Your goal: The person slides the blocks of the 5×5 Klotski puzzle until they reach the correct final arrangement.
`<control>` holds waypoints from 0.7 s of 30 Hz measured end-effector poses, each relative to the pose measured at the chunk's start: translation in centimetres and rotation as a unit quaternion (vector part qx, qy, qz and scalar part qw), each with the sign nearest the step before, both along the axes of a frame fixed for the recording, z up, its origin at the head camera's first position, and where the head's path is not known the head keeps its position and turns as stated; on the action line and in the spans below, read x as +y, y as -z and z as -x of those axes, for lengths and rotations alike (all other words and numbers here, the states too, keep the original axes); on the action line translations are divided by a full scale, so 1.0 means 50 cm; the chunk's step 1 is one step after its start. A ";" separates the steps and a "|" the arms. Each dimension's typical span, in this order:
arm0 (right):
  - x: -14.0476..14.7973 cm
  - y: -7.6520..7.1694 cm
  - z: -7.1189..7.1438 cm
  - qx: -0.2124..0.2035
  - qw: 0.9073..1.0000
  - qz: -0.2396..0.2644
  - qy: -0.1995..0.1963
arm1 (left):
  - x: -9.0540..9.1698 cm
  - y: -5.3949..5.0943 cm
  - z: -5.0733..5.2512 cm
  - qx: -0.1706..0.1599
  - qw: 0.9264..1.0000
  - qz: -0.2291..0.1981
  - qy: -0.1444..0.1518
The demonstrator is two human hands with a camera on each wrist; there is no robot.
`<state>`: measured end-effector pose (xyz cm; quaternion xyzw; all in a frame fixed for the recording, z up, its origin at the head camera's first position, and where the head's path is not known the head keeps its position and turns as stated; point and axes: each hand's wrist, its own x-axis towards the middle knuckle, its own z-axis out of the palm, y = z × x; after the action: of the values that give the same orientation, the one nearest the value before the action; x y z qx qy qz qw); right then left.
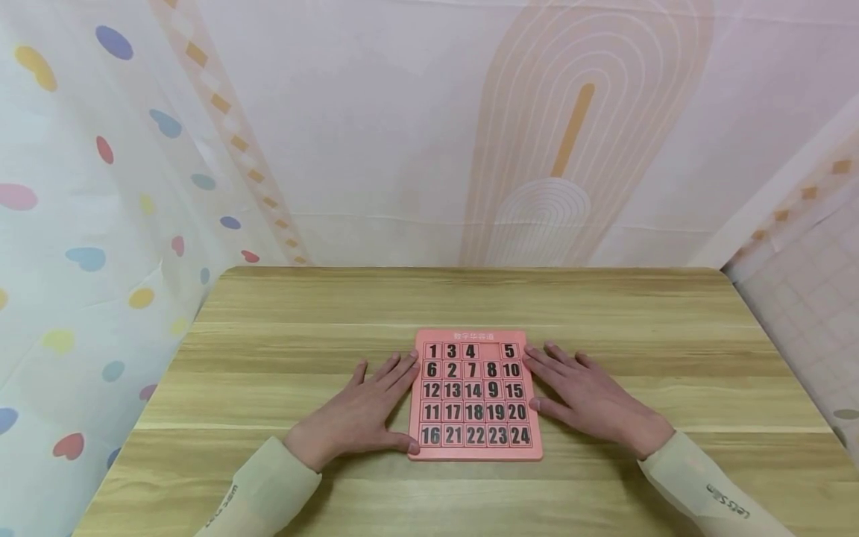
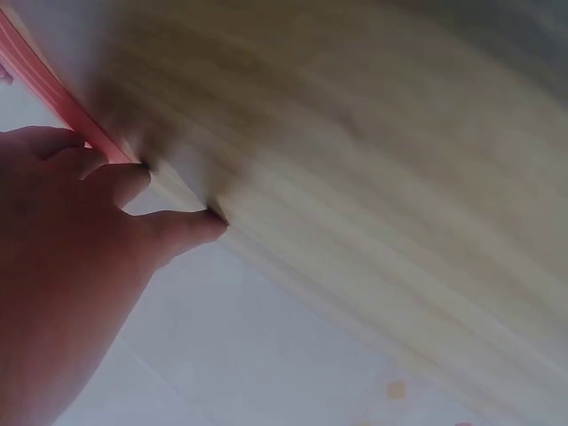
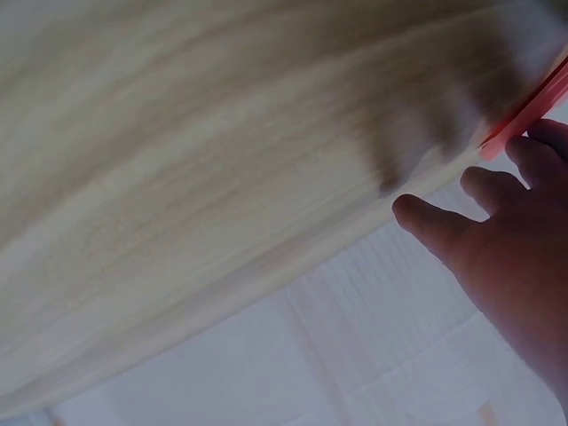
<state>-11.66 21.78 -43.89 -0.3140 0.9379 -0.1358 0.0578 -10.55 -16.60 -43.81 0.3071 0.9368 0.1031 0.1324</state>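
A pink number slide puzzle [image 1: 474,453] lies flat on the wooden table in the head view, its tiles carrying black numerals. The one gap in its grid is in the top row, between the 4 and the 5. My left hand [image 1: 362,410] rests at the puzzle's left edge, thumb near the lower corner and fingers spread along the side. On the opposite side, my right hand [image 1: 590,391] touches the right edge with extended fingers. Both wrist views catch only a strip of the pink frame [image 2: 67,106] beside the fingers; the tiles are hidden there.
The wood-grain table [image 1: 322,298] extends around the puzzle on all sides. Behind it hangs a pale cloth [image 1: 376,134] with arch patterns. Another cloth [image 1: 80,216] with coloured spots hangs at the left.
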 end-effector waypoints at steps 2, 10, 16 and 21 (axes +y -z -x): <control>-0.001 -0.001 0.000 -0.002 1.000 0.002 0.001 | -0.001 0.001 0.000 0.001 1.000 0.000 0.001; 0.001 -0.001 -0.002 -0.010 0.999 0.023 0.025 | 0.002 0.003 0.002 -0.005 1.000 -0.005 -0.001; -0.002 -0.009 -0.003 0.014 0.998 0.047 0.040 | 0.005 0.001 0.000 -0.005 1.000 -0.004 -0.003; -0.014 -0.018 -0.002 0.044 0.996 0.070 0.037 | 0.004 0.001 -0.001 -0.001 1.000 -0.004 -0.004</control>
<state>-11.56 21.06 -43.01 -0.2883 0.9387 -0.1890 -0.0104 -10.52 -16.39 -43.83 0.3033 0.9376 0.1074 0.1315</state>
